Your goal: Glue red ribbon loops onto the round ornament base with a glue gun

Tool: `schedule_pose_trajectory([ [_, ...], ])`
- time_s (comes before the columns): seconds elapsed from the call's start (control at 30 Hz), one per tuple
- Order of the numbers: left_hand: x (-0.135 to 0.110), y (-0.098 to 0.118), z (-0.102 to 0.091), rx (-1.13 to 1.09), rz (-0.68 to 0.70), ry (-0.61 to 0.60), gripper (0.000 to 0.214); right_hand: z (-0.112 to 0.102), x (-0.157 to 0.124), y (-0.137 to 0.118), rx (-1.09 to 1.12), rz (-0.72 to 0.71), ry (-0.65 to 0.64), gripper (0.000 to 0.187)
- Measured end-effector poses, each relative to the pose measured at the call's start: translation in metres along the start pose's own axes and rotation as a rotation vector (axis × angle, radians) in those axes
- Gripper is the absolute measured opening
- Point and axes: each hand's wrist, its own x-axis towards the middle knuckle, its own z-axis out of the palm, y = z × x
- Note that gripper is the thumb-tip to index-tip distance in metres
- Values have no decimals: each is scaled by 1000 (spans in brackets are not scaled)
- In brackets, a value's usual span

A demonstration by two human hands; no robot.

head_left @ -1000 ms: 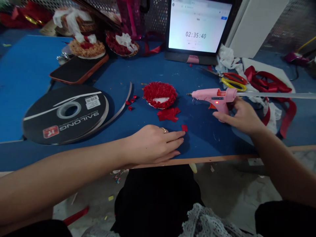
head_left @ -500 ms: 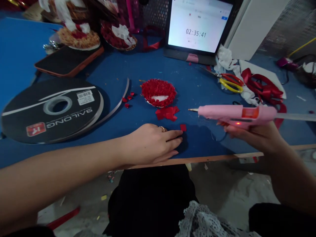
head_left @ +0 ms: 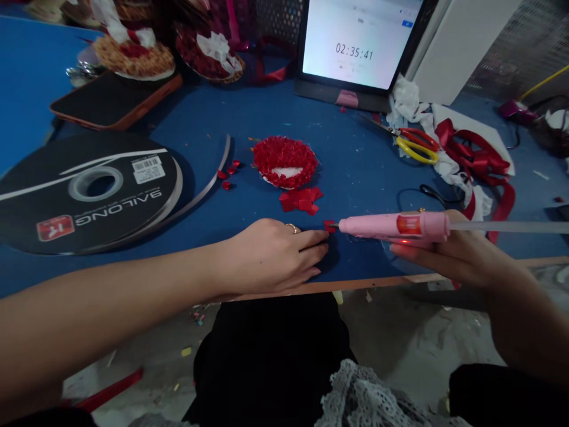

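Observation:
My right hand is wrapped round a pink hot glue gun with a glue stick out of its back. The gun's metal tip is at a small red ribbon square on the blue table; whether they touch I cannot tell. My left hand, with a ring on one finger, lies on the table with its fingers stretched out, the index fingertip at the square's near edge. Just beyond are several loose red ribbon pieces and a round red ruffled piece with a white patch showing.
A large black ribbon spool lies at left, its grey ribbon trailing. Behind it is a dark phone-like slab with a ruffled tan piece over it. A tablet stands at the back; scissors and red ribbon lie right.
My right hand has brought the glue gun left and nearer to me, so its tip is now at the red square. My left hand has stayed in place.

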Motion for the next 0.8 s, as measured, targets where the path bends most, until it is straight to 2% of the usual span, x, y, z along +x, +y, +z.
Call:
schedule_pose_trajectory([
  [0.13, 0, 0, 0, -1, 6, 5, 31, 1, 0, 0, -46, -16, 11, 33],
  [0.47, 0, 1, -1, -14, -6, -10, 31, -1, 0, -5, 23, -83, 1, 22],
  [0.73, 1, 0, -1, -13, -1, -8, 32, -3, 1, -7, -19, -120, 28, 27],
  [0.8, 0, 0, -1, -9, 4, -6, 32, -3, 0, -5, -84, -65, 59, 32],
])
